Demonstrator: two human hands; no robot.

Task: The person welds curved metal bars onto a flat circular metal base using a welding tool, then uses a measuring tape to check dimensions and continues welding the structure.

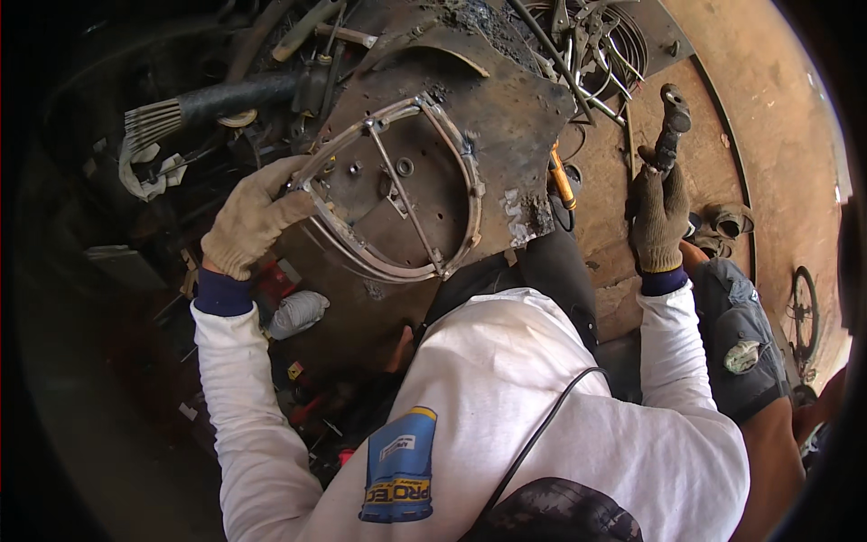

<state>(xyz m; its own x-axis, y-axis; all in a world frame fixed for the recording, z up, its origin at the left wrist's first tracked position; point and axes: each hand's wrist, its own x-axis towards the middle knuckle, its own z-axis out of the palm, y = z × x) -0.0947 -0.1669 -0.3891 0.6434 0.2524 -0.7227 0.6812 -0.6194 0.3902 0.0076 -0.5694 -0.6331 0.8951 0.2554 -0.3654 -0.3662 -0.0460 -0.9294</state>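
My left hand, in a beige knit glove, is closed on the left edge of a rounded steel frame. A straight bar crosses the inside of the frame, which rests tilted over a worn metal work plate. Out to the right, away from the frame, my gloved right hand is raised and closed around a dark metal hammer. Its head points up and away; the handle is mostly hidden by the glove. A nut-like ring lies on the plate, seen through the frame.
An orange-handled tool hangs at the plate's right edge. Coiled rods and clamps lie at the far right. A bundle of welding rods and other tools crowd the left. Another person's leg in grey shorts is close on my right, near shoes.
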